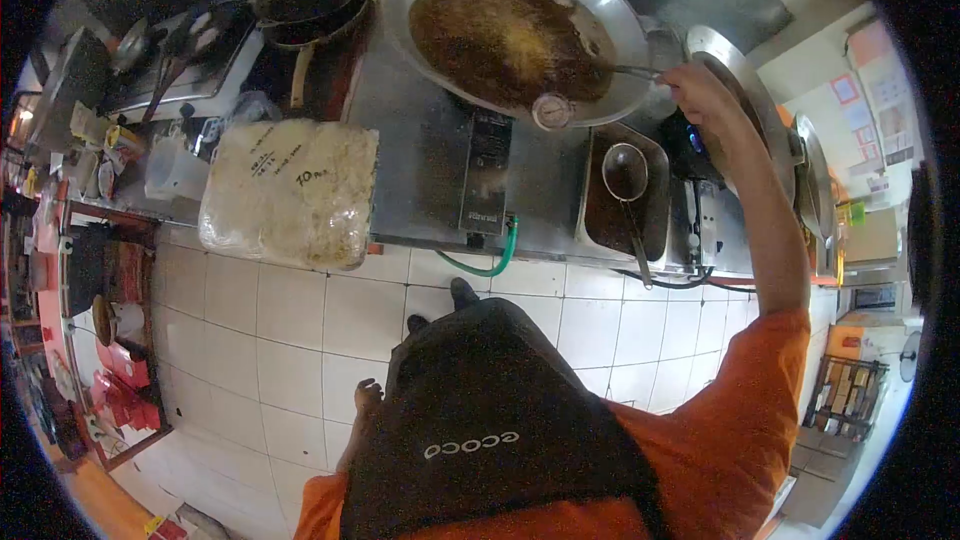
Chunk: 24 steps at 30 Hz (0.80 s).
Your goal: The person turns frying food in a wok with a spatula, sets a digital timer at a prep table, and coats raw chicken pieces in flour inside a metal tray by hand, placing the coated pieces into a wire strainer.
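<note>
A wide metal wok point(400, 15) holds dark frying oil point(450, 30) with a pale foaming patch in the middle. My right hand point(700, 95) is closed around the handle of a long metal utensil point(635, 71) at the wok's right side. Its far end dips into the oil, so I cannot make out its kind. A round dial thermometer point(552, 111) sits at the near rim. Down beside the black apron point(470, 400) hangs my left hand point(368, 395), apart from everything on the counter, its fingers loosely apart and holding nothing.
Left of the burner lies a plastic-wrapped pale package point(290, 195) with handwriting. A small strainer point(625, 172) rests over a rectangular metal pan point(590, 225). Frying pans point(305, 0) stand at the back left; another large pan point(720, 45) is behind my right arm. A green hose point(508, 250) hangs off the counter.
</note>
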Motion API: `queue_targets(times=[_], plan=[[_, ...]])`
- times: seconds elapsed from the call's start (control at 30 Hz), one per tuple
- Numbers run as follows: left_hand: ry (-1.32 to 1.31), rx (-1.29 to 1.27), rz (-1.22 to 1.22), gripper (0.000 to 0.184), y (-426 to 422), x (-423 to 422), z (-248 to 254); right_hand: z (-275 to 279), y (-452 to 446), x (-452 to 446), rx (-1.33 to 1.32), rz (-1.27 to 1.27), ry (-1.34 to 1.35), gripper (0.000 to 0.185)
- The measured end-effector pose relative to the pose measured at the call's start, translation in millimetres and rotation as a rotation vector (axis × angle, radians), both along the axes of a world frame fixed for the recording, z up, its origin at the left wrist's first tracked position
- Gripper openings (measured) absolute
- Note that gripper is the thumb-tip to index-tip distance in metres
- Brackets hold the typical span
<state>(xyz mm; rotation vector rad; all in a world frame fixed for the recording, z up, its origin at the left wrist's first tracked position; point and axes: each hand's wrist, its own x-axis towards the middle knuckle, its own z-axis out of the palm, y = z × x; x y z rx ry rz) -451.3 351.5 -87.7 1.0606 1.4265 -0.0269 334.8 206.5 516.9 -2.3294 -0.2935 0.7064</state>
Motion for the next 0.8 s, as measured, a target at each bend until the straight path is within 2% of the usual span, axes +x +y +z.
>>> queue_targets(times=[0.1,0.2,0.23,0.3,0.4,0.5,0.6,0.7,0.8], plan=[[0.01,0.024,-0.03,0.037,-15.9,-16.6,-0.5,-23.3,37.2,15.2,0.074,-0.028,0.006,0.023],[0.17,0.178,-0.235,0.04,-30.4,-35.4,-9.3,-40.9,65.7,34.0,0.242,0.073,0.152,0.021],[0.18,0.305,-0.267,0.039,-34.9,-34.5,-6.7,-44.7,77.8,35.3,0.271,0.038,0.156,0.02],[0.211,0.282,-0.262,0.039,-39.7,-34.4,-1.0,-53.0,103.9,36.7,0.329,-0.032,0.165,0.02],[0.236,0.211,-0.23,0.038,-42.7,-27.4,4.6,-59.1,124.7,46.8,0.394,0.071,0.295,0.019],[0.248,0.165,-0.203,0.037,-43.2,-20.9,9.5,-61.0,132.1,41.5,0.418,0.119,0.188,0.022],[0.253,0.13,-0.186,0.036,-39.9,-13.2,13.6,-47.5,132.8,30.2,0.288,0.242,-0.027,0.03],[0.257,0.112,-0.178,0.036,-38.1,-8.0,15.2,-35.4,131.2,10.3,0.064,0.34,-0.534,0.034],[0.207,0.152,-0.159,0.035,-37.5,-8.9,3.8,-26.7,116.3,9.1,-0.068,0.602,-0.979,0.031]])
